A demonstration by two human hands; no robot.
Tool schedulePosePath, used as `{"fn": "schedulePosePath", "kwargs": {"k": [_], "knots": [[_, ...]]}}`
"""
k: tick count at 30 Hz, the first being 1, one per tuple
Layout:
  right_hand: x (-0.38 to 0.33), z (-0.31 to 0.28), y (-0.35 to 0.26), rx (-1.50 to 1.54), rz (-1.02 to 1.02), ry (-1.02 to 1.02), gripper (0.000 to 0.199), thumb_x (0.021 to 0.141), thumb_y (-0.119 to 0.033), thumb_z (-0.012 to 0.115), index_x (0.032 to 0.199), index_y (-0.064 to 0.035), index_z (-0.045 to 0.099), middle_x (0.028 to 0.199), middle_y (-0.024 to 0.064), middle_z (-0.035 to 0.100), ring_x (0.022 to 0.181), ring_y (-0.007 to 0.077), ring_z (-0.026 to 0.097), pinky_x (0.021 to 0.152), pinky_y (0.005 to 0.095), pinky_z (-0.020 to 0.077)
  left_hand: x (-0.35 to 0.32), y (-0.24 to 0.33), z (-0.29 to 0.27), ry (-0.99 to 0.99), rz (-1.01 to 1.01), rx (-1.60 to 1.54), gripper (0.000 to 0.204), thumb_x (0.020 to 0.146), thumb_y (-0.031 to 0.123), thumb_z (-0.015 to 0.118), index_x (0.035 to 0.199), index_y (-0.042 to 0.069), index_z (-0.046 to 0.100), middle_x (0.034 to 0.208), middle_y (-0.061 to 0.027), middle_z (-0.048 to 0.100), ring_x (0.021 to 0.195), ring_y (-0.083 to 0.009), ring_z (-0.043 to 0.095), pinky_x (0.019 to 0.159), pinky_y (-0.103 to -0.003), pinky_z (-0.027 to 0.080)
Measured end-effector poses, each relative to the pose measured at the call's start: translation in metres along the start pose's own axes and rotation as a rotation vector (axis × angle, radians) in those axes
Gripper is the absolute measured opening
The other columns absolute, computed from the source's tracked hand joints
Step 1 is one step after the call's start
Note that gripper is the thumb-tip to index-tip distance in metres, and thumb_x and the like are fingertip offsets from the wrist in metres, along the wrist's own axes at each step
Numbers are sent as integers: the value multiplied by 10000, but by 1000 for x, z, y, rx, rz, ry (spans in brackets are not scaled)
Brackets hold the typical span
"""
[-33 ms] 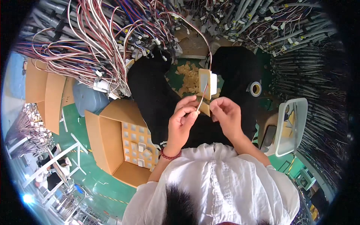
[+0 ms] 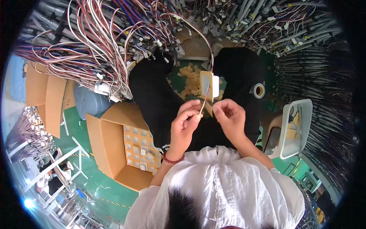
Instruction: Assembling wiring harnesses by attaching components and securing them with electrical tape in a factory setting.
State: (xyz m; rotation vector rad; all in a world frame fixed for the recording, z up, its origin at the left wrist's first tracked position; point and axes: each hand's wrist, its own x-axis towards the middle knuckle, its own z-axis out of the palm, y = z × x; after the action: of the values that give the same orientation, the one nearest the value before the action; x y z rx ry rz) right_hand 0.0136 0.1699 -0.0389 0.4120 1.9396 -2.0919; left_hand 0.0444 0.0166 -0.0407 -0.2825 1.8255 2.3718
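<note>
I see my left hand [image 2: 185, 126] and right hand [image 2: 230, 116] raised close together above my black-trousered lap, each with thumb and fingertips pressed together, pinching a thin pale wire [image 2: 204, 100] that runs up between them to a small tan and white rectangular tag [image 2: 210, 87]. A roll of tape [image 2: 259, 90] rests on my right thigh. An open brown cardboard box [image 2: 114, 147] with a gridded insert stands on the green floor to my left, a white plastic tray [image 2: 295, 128] to my right, and bundles of red and white cables [image 2: 103, 42] hang ahead.
</note>
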Motion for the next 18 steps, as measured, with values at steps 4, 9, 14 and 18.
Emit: {"fn": "schedulePosePath", "kwargs": {"k": [4,9,14,18], "knots": [[3,8,4,-374,-445,23,91,747,-5,706,808,-28,642,678,59,572,508,94,506,453,234,398,-4,3,12,5,-151,-122,112,938,56,531,973,-27,598,1240,-40,532,718,-13,448,591,-161,359],[1,7,5,-361,-425,-14,60,763,25,675,788,-19,643,668,24,550,548,78,486,488,215,376,-1,-10,13,93,-199,-179,113,935,62,546,975,-26,606,1209,-26,540,708,4,433,590,-153,344],[1,8,3,-363,-430,-18,59,763,28,667,786,-18,639,673,29,552,551,84,489,499,218,384,1,-9,13,138,-197,-151,121,939,68,545,973,-31,607,1119,-15,571,679,8,421,566,-150,332],[0,8,3,-315,-379,-17,35,775,12,661,777,-7,632,677,24,553,559,75,487,504,214,382,2,-14,13,135,-131,-94,131,941,72,544,989,-32,608,1089,-6,582,666,10,414,555,-147,324]]}}
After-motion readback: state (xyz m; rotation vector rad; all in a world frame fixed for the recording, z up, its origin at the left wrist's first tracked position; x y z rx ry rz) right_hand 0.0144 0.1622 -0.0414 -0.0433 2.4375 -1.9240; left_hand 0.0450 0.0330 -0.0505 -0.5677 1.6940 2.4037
